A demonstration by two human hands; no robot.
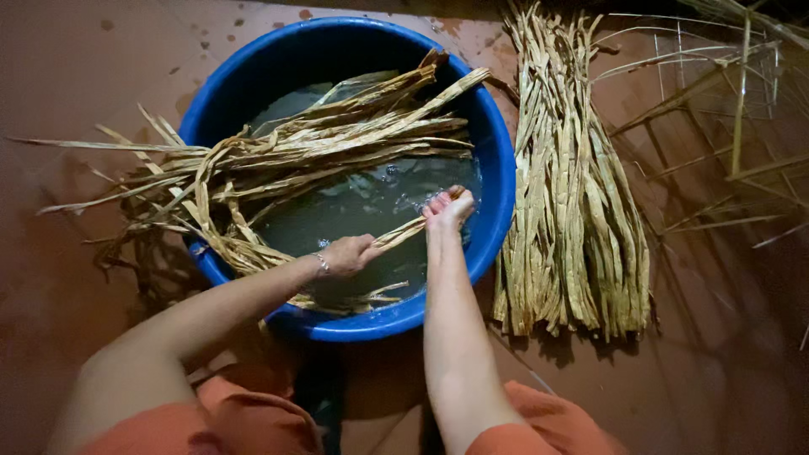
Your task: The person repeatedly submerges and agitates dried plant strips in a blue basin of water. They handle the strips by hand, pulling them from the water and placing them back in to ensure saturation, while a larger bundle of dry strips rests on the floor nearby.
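Head view: left hand (347, 254) closed around the near end of a pale dried leaf strip (403, 231), right hand (448, 207) pinching the same strip at its far end, fingers curled and wet. Strip stretched between the two hands, long axis running from lower left up to the right, just above the murky water (354, 206) in the blue tub (497, 168). Right hand farther out over the water, left hand closer to the body, bracelet at its wrist. Beyond and to the left of the hands, a soaking bundle of strips (320, 147) lying across the tub, its ends trailing over the left rim onto the reddish floor (67, 76). Right of the right hand, outside the tub, a dry sheaf of strips (573, 202) laid lengthwise on the floor, well apart from both hands. Farther right, thin loose stalks (725, 109). Nothing between the hands but the strip itself
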